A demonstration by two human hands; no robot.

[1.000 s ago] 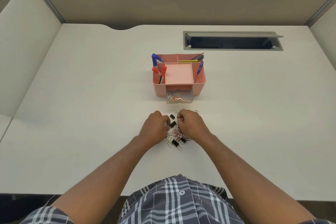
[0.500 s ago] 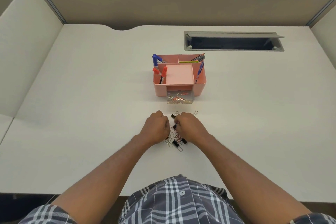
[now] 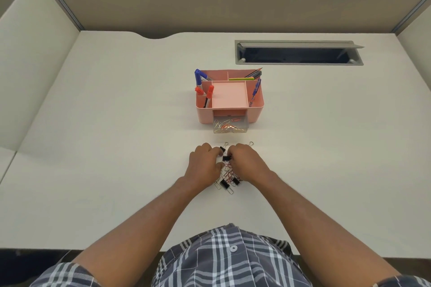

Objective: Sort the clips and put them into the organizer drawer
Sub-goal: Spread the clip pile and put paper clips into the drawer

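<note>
Clip pile (image 3: 227, 173) lies between both hands' fingers (image 3: 215, 165) — touching.

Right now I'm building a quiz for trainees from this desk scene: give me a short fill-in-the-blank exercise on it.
1. The clear drawer of the pink organizer is pulled ____.
2. The drawer already holds paper ____.
3. Both hands, left hand and right hand, work on the clip pile on the ____.
4. The black clips in the pile are ____ clips.

Missing words: open; clips; desk; binder
</note>
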